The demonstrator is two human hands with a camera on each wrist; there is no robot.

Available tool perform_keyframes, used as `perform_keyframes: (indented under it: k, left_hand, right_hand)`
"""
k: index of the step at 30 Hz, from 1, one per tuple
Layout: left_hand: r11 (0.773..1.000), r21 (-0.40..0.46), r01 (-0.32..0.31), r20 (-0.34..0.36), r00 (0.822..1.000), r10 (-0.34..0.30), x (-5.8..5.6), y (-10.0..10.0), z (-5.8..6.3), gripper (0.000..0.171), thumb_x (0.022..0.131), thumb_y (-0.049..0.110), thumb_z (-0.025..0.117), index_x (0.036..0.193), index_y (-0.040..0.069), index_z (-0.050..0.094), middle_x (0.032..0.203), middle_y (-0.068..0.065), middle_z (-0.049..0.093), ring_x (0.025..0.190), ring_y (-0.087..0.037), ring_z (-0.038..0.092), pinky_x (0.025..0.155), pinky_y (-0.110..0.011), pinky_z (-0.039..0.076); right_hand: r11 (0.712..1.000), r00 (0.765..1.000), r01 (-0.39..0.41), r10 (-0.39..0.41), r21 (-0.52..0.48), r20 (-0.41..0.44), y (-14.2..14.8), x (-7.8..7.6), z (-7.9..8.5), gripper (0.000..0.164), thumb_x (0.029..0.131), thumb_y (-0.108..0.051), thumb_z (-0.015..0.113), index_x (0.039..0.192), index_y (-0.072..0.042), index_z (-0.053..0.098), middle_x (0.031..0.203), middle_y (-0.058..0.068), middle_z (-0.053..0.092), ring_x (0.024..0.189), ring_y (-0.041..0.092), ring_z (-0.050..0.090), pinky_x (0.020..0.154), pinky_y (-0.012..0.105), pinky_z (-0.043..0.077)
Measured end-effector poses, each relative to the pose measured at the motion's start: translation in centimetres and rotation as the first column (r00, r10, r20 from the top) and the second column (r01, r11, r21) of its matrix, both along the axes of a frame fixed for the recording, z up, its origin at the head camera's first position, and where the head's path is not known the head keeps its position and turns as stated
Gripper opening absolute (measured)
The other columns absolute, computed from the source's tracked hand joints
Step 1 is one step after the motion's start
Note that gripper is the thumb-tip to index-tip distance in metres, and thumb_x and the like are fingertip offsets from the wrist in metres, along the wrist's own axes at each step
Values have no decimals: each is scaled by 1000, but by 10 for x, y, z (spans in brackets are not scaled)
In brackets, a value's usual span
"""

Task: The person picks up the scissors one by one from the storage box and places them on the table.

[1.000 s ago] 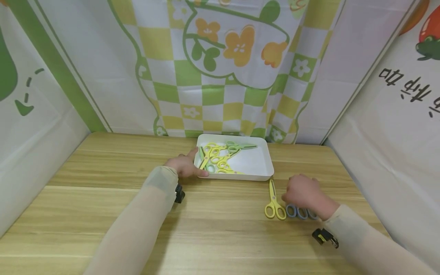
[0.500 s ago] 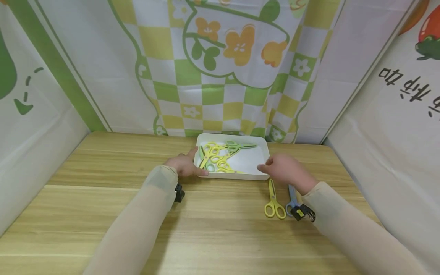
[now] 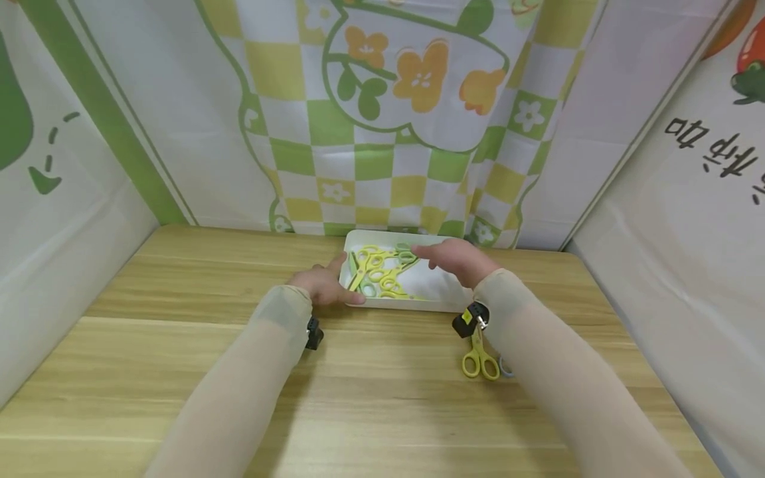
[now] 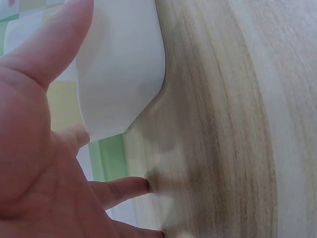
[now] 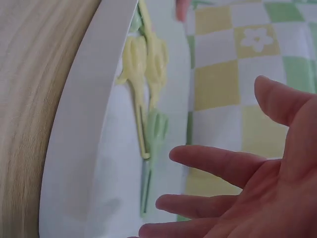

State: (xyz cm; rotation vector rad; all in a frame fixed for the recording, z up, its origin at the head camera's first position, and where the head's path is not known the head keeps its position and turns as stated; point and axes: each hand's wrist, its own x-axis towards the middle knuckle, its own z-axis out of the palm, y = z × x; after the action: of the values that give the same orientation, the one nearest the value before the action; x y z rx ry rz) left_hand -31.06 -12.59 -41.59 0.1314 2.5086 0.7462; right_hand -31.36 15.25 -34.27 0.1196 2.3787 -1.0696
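Observation:
A white tray (image 3: pixel 418 305) holds several yellow scissors (image 3: pixel 362 269) and green scissors, gathered toward its left side. My left hand (image 3: pixel 323 285) is at the tray's left end, thumb along the front wall. In the left wrist view its fingers are spread, the index at the tray corner and the others on the tabletop. My right hand (image 3: pixel 454 257) is over the tray's right part with nothing in it. Its straight fingers (image 5: pixel 213 159) are apart, close above a pair of green scissors (image 5: pixel 156 136).
On the wooden table (image 3: pixel 370 398), right of the middle, lies one yellow pair of scissors (image 3: pixel 478 346), partly behind the right wrist's camera (image 3: pixel 467 322). Beside it a blue scissors handle (image 3: pixel 505 368) shows past the right sleeve. A patterned curtain (image 3: pixel 382 159) hangs behind the tray.
My right hand has moved left and away from me, from the blue scissors on the table to over the tray, and its curled fingers have straightened. The left hand stays at the tray.

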Motion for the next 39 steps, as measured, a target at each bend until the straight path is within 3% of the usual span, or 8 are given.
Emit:
perform_keyframes:
  k: [2, 4, 6, 9, 11, 24, 32, 39]
  left_hand:
    - [1000, 3, 7, -5, 1000, -7, -4, -1, -4, 128, 74, 69, 75, 161, 25, -8, 160, -29, 9, 147, -46, 5, 113, -61, 13]
    - [1000, -6, 13, -8, 1000, -13, -7, -1, -6, 128, 75, 68, 75, 161, 24, -8, 160, -30, 10, 146, -47, 6, 113, -62, 14]
    - [1000, -13, 13, -7, 1000, -13, -6, -1, -6, 126, 76, 67, 75, 161, 25, -8, 160, -30, 11, 146, -47, 6, 113, -61, 15]
    - [1000, -22, 14, -11, 1000, -14, -2, 0, -1, 123, 78, 66, 74, 161, 24, -7, 159, -31, 12, 146, -47, 8, 113, -62, 15]
    - [1000, -20, 11, -11, 1000, -11, 0, 1, 2, 122, 78, 67, 73, 161, 24, -7, 159, -31, 12, 146, -47, 8, 112, -62, 15]
    - [1000, -20, 3, -12, 1000, -3, 4, 2, 6, 126, 75, 70, 73, 161, 25, -7, 158, -33, 10, 144, -50, 12, 111, -64, 18]
    - [999, -39, 12, -32, 999, -13, 2, -1, 2, 126, 74, 72, 73, 161, 25, -5, 158, -32, 16, 144, -50, 16, 110, -63, 21]
    - [999, -40, 14, -32, 999, -15, 0, 0, -1, 125, 74, 71, 73, 161, 26, -5, 158, -32, 17, 145, -48, 12, 111, -63, 18]
  right_hand:
    - [1000, 999, 22, -22, -6, 30, -3, -7, -4, 79, 94, -57, 60, 150, -5, 43, 151, 15, 44, 145, 43, 19, 109, 65, 21]
    - [999, 999, 26, -27, 41, 27, -7, -14, -8, 76, 93, -59, 59, 144, -3, 51, 153, 16, 40, 119, 42, 54, 101, 63, 36]
    - [997, 999, 28, -30, 74, 22, -12, -18, -12, 73, 93, -59, 60, 139, -3, 57, 155, 16, 38, 114, 42, 58, 97, 61, 41]
    - [995, 999, 38, -37, 92, -9, -20, -21, -17, 67, 93, -54, 64, 138, -5, 59, 146, 16, 49, 108, 36, 61, 96, 54, 45]
    - [995, 999, 48, -47, 90, -15, -24, -22, -20, 65, 92, -50, 66, 140, -7, 57, 138, 15, 57, 137, 40, 38, 105, 53, 38]
    - [959, 1000, -6, 3, 283, 11, -55, -32, -30, 48, 93, -39, 71, 124, -2, 68, 124, 13, 66, 129, 36, 49, 103, 46, 42]
    - [907, 987, -119, 151, 405, -48, -66, -26, -37, 38, 89, -35, 75, 113, -5, 73, 89, 6, 74, 109, 27, 62, 94, 38, 48]
    - [871, 981, -135, 186, 472, -62, -63, -28, -42, 16, 87, -20, 76, 96, -7, 76, 83, 5, 70, 89, 23, 63, 81, 37, 53]
